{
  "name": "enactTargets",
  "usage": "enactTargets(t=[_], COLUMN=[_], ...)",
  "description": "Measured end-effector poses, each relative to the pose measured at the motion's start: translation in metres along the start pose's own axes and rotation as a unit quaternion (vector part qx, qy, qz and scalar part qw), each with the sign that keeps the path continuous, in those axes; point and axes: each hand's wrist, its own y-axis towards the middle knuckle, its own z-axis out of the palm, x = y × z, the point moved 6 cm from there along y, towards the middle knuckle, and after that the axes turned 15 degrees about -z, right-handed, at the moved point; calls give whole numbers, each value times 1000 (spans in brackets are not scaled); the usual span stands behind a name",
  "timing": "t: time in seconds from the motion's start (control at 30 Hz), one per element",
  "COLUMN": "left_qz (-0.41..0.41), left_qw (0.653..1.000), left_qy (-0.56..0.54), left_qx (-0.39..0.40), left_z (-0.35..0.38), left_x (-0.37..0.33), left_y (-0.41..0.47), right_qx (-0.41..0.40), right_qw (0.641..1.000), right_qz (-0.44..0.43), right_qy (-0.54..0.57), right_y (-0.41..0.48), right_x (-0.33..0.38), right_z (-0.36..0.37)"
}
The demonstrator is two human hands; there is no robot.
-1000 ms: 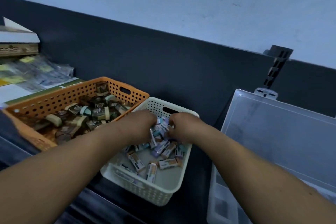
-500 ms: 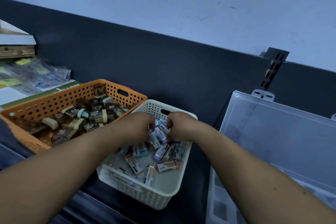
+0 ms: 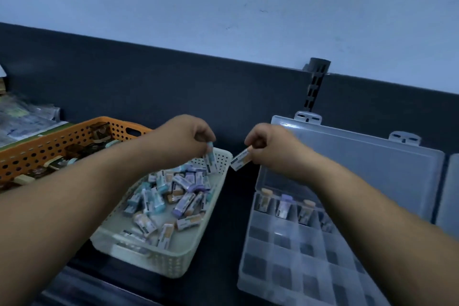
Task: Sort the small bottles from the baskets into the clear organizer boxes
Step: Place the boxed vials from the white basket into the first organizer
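White plastic formed the basket (image 3: 173,263) at my seven o'clock, its floor littered with a pile of small bottles (image 3: 173,194) capped in teal, purple and tan. My left hand (image 3: 183,140) hung above its far edge, fingers curled, pinching a teal-capped bottle (image 3: 210,160) by the top so that it dangled nearly upright over the pile. My right hand (image 3: 270,149) hovered at one o'clock from the basket, above the near edge of the organizer box (image 3: 298,256). Its fingers were curled too, pinching a tan-labelled bottle (image 3: 240,160) by one end. That bottle pointed toward eight o'clock, its free end just beside the basket's far corner. The two held bottles were near each other but apart.

The organizer box lay at my five o'clock, its lid (image 3: 360,169) open and leaning back toward twelve. In its far row a tan-capped bottle (image 3: 264,200), a purple-capped bottle (image 3: 284,207) and a second tan-capped bottle (image 3: 305,211) stood in neighbouring compartments.

At nine o'clock an orange basket (image 3: 49,141) held darker bottles (image 3: 74,151). My forearm hid whether the two baskets touched.
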Motion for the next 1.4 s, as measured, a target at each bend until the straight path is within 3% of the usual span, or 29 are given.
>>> enactTargets(t=[0.27, 0.57, 0.9, 1.4], left_qz=[111, 120, 104, 92], left_qw=[993, 989, 988, 978], left_qy=[-39, -4, 54, 141], left_qx=[29, 86, 105, 122], left_z=[76, 172, 224, 256], left_x=[-120, -195, -195, -176], left_y=[-9, -16, 0, 8], right_qx=[-80, -35, 42, 71], right_qw=[992, 983, 984, 984], right_qz=[94, 149, 112, 140], right_qy=[21, -105, -132, -83], right_y=[-108, -178, -179, -180], right_x=[-71, -129, -153, -176], right_z=[-98, -129, -102, -79])
